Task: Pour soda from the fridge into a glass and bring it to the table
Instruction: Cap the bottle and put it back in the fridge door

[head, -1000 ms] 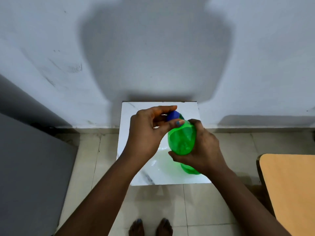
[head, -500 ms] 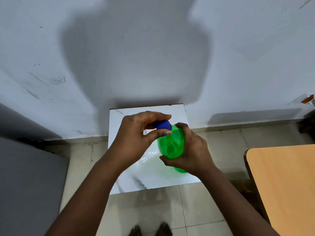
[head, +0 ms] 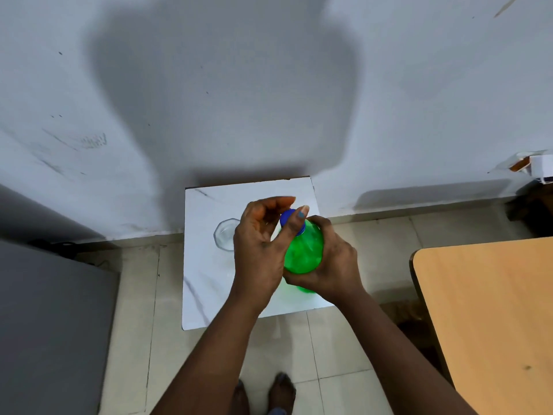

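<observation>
A: Where is the green soda bottle [head: 303,250] at this moment?

B: It stands upright on the white marble-look tabletop [head: 206,283], close to the right edge, about halfway between the near edge and the far edge. The right hand [head: 335,265] is wrapped around its body from the right side, with the fingers closed firmly on the plastic.

A: And the left hand [head: 257,253]?

B: It comes from the left side and reaches over the top of the bottle. The thumb and the forefinger pinch the blue cap [head: 291,218], and the other fingers are curled loosely beside the neck. I cannot tell if the cap is tight or already loose.

A: Is there a glass?

B: Yes, a clear glass [head: 226,235] stands on the same tabletop, to the left of the bottle and more toward the far edge. It is partly hidden behind the left hand. It seems empty, but I am not sure.

A: What is around?

B: A wooden table [head: 484,310] is at the right, a grey surface [head: 51,319] at the left, and a pale wall [head: 239,85] with a shadow is behind.
</observation>
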